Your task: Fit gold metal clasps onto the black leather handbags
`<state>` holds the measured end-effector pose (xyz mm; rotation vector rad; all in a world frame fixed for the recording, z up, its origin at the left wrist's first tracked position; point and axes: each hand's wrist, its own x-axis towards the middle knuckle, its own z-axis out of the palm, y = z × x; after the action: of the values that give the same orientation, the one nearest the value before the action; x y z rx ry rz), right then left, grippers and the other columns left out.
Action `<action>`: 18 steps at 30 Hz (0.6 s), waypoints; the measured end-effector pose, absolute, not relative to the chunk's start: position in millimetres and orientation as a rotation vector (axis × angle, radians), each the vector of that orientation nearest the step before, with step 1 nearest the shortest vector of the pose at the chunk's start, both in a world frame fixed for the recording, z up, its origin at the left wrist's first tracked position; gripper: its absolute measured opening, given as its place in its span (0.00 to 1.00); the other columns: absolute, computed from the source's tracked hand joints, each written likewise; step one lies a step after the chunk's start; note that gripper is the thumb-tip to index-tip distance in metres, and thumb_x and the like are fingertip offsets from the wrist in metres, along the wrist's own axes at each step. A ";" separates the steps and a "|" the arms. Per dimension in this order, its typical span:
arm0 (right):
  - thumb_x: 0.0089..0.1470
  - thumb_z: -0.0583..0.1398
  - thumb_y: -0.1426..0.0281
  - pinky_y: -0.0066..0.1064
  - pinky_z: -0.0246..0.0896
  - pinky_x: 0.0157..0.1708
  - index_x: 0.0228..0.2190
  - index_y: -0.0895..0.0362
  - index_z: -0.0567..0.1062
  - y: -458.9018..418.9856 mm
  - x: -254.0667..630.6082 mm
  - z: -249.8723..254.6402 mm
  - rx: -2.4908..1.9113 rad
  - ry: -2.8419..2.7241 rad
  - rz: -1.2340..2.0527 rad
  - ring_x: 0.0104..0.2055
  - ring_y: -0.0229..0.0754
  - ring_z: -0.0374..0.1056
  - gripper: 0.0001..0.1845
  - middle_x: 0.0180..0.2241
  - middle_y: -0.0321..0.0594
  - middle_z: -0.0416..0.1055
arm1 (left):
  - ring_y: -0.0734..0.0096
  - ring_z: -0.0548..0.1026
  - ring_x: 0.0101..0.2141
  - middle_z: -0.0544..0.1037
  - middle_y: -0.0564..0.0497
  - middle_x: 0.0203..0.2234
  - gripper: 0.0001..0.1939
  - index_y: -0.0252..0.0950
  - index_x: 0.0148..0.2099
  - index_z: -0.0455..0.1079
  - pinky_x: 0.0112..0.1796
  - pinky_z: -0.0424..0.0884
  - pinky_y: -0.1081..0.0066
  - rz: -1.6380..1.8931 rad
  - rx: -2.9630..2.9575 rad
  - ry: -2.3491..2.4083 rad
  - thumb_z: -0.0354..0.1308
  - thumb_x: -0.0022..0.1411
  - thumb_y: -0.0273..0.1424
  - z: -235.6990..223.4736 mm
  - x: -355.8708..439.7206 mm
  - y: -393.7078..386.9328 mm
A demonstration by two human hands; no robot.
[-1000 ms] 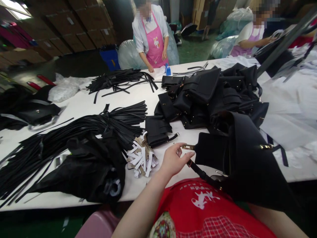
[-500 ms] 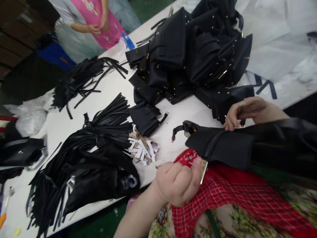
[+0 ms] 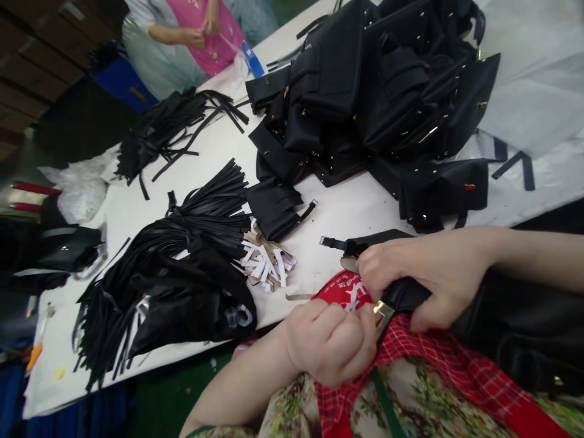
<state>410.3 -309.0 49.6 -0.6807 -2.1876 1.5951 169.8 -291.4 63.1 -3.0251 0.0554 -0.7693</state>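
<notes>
Just before the red apron (image 3: 431, 344), with curled left hand (image 3: 335, 344), pinches the gold metal piece (image 3: 382, 316) of the black bag (image 3: 515, 325), and grips its flap (image 3: 406, 295) firmly with bent right hand (image 3: 424, 277). Farther, has paper strips (image 3: 267, 264) on the table (image 3: 347, 210), then heaped black bags (image 3: 374, 103).

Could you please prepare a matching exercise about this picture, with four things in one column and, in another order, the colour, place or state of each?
1. Left hand
2. Right hand
3. Paper strips
4. Co-worker's apron

A. Heaped on the table beside the black straps
B. Curled almost into a fist at the gold-coloured metal piece
C. Pink
D. Back upward, reaching across the black flap

Right pairs: 1-B, 2-D, 3-A, 4-C.
</notes>
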 end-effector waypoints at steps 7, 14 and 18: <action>0.46 0.62 0.75 0.32 0.58 0.42 0.27 0.57 0.73 -306.0 398.2 51.5 -0.695 -2.261 1.488 0.33 0.39 0.61 0.04 0.26 0.35 0.66 | 0.79 0.65 0.17 0.70 0.56 0.18 0.05 0.31 0.35 0.75 0.15 0.55 0.72 -0.868 -2.924 0.008 0.57 0.61 0.21 59.2 160.5 -294.5; 0.49 0.62 0.74 0.34 0.58 0.43 0.29 0.57 0.74 -302.3 398.1 54.1 -0.775 -2.257 1.422 0.35 0.40 0.64 0.01 0.28 0.37 0.70 | 0.74 0.66 0.19 0.69 0.56 0.19 0.08 0.33 0.43 0.72 0.19 0.57 0.69 -0.890 -3.158 -0.260 0.54 0.61 0.24 48.3 156.9 -287.4; 0.51 0.62 0.72 0.35 0.58 0.42 0.29 0.58 0.75 -302.1 393.6 49.7 -1.045 -2.222 1.303 0.36 0.42 0.65 0.02 0.28 0.39 0.71 | 0.72 0.69 0.24 0.71 0.53 0.23 0.11 0.35 0.46 0.70 0.25 0.63 0.71 -0.791 -3.517 -1.026 0.53 0.61 0.28 41.9 154.6 -278.0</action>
<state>393.6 -302.1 49.7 -1.0454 -2.2219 1.3033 154.6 -278.0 41.9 -3.5170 -1.0263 -0.7913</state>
